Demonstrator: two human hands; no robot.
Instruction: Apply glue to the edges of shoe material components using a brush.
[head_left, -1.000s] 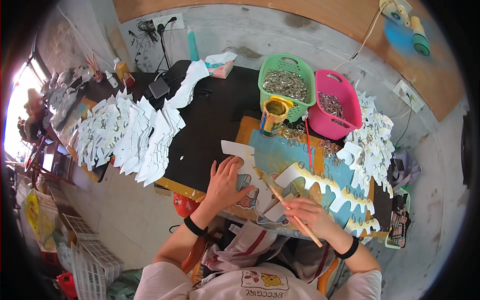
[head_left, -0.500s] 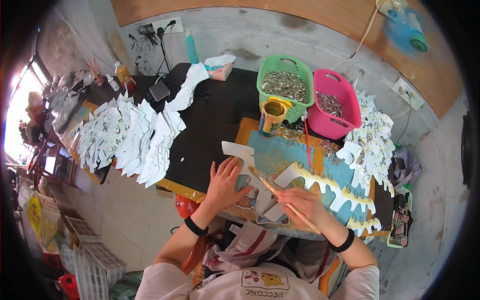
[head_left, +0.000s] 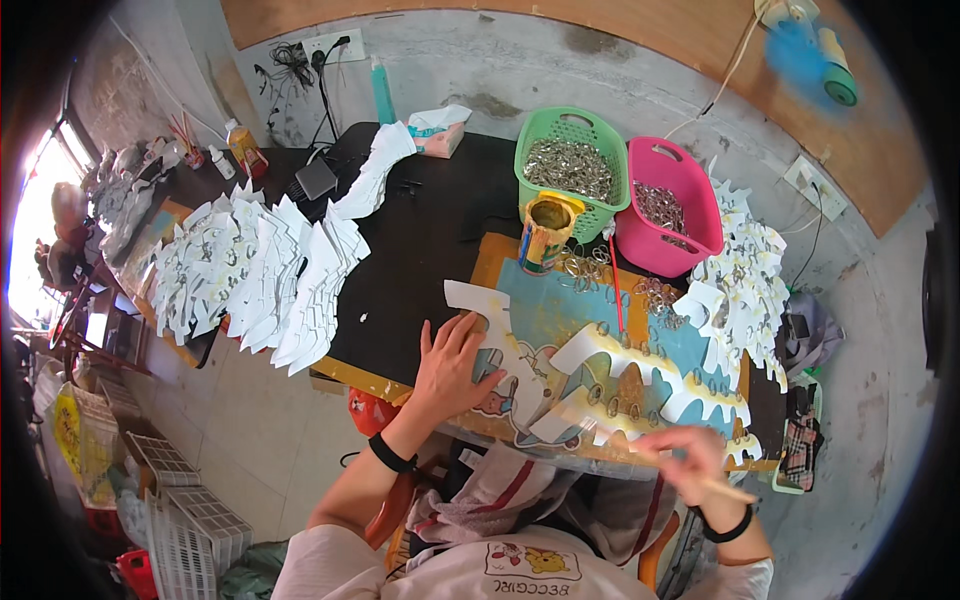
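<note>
Here, lettered shirt, printed can, brush in right fingers.

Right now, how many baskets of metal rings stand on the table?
2: the green basket behind the yellow-rimmed can, and the pink basket to the green one's right. None appears hidden.

The only lettering I can make out from here is on the person's pale T-shirt: a single line of dark block capitals, set right beside a framed cartoon print. The open can by the green basket wears a coloured label, but its print is too small for me to read. The same goes for the yellow bottle and the tissue pack at the back of the surface.
</note>
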